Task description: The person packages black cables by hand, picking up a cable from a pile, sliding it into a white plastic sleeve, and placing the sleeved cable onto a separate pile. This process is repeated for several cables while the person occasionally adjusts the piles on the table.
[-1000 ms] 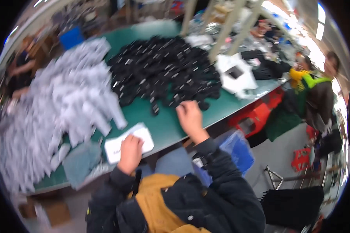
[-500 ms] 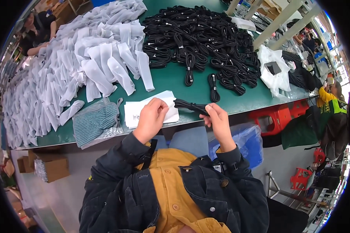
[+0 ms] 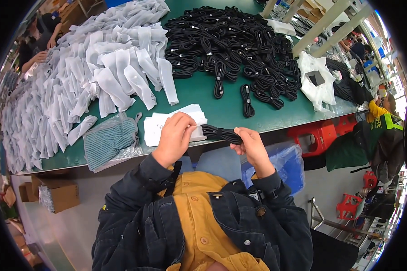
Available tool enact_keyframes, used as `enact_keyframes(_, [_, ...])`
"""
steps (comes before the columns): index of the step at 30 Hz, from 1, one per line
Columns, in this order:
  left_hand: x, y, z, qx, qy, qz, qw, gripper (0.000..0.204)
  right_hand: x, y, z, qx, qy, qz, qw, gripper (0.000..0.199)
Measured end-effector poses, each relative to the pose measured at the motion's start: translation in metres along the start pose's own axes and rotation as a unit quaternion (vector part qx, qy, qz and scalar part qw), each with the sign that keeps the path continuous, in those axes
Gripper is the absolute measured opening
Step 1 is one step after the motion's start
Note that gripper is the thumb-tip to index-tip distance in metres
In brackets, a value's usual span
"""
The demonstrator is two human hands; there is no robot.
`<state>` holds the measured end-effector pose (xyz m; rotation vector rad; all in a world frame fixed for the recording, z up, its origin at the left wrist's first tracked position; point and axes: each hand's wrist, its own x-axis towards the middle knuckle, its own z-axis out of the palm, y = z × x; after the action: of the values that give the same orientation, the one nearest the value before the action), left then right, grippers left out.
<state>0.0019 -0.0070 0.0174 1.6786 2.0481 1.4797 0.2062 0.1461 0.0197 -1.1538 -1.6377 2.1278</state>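
My right hand [image 3: 252, 147] is closed on one end of a coiled black cable [image 3: 219, 133], bound round its middle. The coil lies nearly level above the table's front edge. Its other end meets a small flat white bag [image 3: 198, 133] pinched by my left hand [image 3: 175, 137]; whether the tip is inside the mouth I cannot tell. Under and behind my left hand is a stack of flat white bags [image 3: 153, 128]. Two single coiled cables, one nearer me [image 3: 247, 100], lie in front of a big heap of black cables [image 3: 230, 40].
Many filled white sleeves [image 3: 113, 58] cover the green table's [image 3: 185, 92] left side. A teal knitted glove [image 3: 106, 142] on clear plastic lies near the front edge. A white plastic bag [image 3: 316, 81] is at right, red stools [image 3: 316, 135] below. Another person [image 3: 38, 43] works at far left.
The coil's right end has come down and nearer me, its band now showing. My right hand has dropped slightly with it. The other person's hands at far left have shifted.
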Motion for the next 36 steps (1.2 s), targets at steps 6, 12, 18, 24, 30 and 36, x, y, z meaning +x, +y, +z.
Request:
enact_keyframes(6, [0.005, 0.009, 0.001, 0.024, -0.008, 0.088, 0.996, 0.013, -0.009, 0.004, 0.017, -0.077, -0.03, -0.064, 0.995, 0.016])
enact_keyframes(12, [0.014, 0.017, -0.007, -0.01, 0.009, 0.067, 0.998, 0.015, -0.016, -0.017, 0.03, -0.331, 0.011, -0.49, 0.806, 0.036])
enact_keyframes(18, [0.021, 0.024, -0.007, -0.049, -0.009, 0.056, 0.997, 0.012, -0.003, -0.031, 0.038, -0.361, 0.023, -0.568, 0.739, 0.041])
enact_keyframes(24, [0.043, 0.009, -0.024, -0.467, -0.008, -0.219, 0.856, 0.009, -0.003, -0.049, 0.059, -0.132, 0.077, -0.529, 0.835, 0.034])
enact_keyframes(30, [0.082, -0.006, -0.077, -0.478, 0.002, -0.139, 0.867, 0.015, 0.041, -0.063, 0.051, -0.293, 0.041, -0.555, 0.778, 0.034])
enact_keyframes(36, [0.103, 0.002, -0.117, -0.22, 0.137, -0.038, 0.965, 0.014, 0.106, -0.079, 0.094, -0.482, -0.075, -0.585, 0.648, 0.04])
